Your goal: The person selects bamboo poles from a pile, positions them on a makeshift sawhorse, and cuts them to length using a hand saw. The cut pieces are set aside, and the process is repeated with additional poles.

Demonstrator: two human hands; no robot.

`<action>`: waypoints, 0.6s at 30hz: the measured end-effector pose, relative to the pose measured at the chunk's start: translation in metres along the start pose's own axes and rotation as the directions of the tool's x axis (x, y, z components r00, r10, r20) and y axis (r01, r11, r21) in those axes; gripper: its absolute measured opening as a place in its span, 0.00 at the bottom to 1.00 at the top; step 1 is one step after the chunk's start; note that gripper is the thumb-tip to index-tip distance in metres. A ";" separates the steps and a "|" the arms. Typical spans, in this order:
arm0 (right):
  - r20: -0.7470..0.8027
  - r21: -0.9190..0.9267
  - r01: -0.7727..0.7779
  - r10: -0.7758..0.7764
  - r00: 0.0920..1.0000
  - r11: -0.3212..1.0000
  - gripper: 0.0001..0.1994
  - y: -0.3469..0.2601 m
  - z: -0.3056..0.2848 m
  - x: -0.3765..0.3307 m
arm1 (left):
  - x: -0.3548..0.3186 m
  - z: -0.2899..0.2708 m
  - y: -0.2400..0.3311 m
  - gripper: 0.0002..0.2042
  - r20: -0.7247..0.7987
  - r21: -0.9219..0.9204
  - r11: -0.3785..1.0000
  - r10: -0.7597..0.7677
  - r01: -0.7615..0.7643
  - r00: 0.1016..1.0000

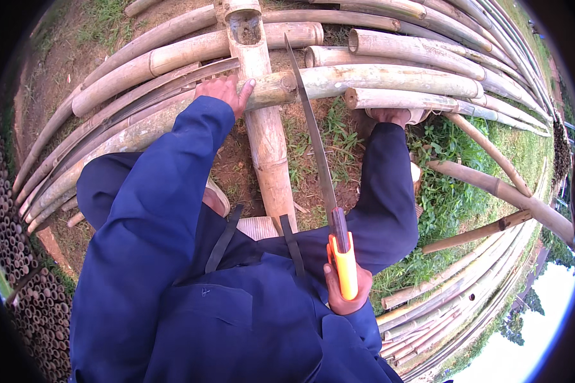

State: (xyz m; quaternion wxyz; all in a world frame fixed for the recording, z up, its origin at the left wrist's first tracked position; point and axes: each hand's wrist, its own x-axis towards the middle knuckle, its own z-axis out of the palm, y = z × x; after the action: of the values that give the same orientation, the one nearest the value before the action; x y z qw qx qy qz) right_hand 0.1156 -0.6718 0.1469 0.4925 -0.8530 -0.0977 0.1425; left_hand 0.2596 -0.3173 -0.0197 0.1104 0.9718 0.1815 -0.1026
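Note:
My left hand [227,94] grips a pale bamboo pole [271,90] from above, thumb stretched along it and fingers over its far side. Under that pole runs a thick upright-lying bamboo post [267,143] with a notch cut near its far end. In my right hand [351,295], close to my lap, is a handsaw [317,143] with an orange handle and a long, narrow blade. The blade points away from me and passes across the pole just right of my left hand. Whether its teeth touch the bamboo I cannot tell.
Several long bamboo poles [415,80] lie side by side ahead and to the right. More poles [447,306] are stacked at lower right, near crossed bamboo supports [492,182]. Short cut bamboo pieces [38,319] are piled at far left. Green weeds [450,172] grow beside my right leg.

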 end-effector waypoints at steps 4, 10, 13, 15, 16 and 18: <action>0.002 0.055 -0.006 0.006 1.000 0.998 0.07 0.020 0.027 0.072 | 0.009 -0.003 0.011 0.36 0.050 -0.001 1.000 -0.006 0.006 0.999; 0.025 0.092 -0.024 0.022 0.999 0.995 0.08 0.032 0.035 0.084 | 0.006 0.001 0.003 0.35 0.045 -0.023 1.000 0.015 -0.014 0.999; 0.077 0.000 -0.043 0.042 0.996 0.999 0.18 0.012 -0.003 0.000 | -0.004 0.000 0.003 0.34 0.045 -0.004 0.999 -0.036 0.036 0.998; 0.092 -0.052 -0.001 0.006 0.996 0.999 0.22 0.006 -0.010 -0.018 | -0.004 0.000 0.002 0.33 -0.007 -0.029 0.999 -0.019 0.019 1.000; 0.096 -0.060 0.037 -0.031 0.995 0.998 0.24 0.009 -0.009 -0.012 | 0.002 -0.001 0.002 0.33 0.047 -0.046 0.998 -0.052 0.054 0.998; 0.052 0.027 -0.044 0.042 0.998 0.999 0.08 0.019 0.018 0.046 | 0.007 0.000 0.008 0.34 0.087 -0.036 0.999 -0.034 0.037 0.996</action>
State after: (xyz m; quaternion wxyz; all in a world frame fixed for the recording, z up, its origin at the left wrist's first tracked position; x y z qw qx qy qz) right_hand 0.1536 -0.6519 0.1153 0.4986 -0.8440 -0.0899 0.1761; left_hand 0.2690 -0.3229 -0.0203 0.1345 0.9608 0.1957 -0.1432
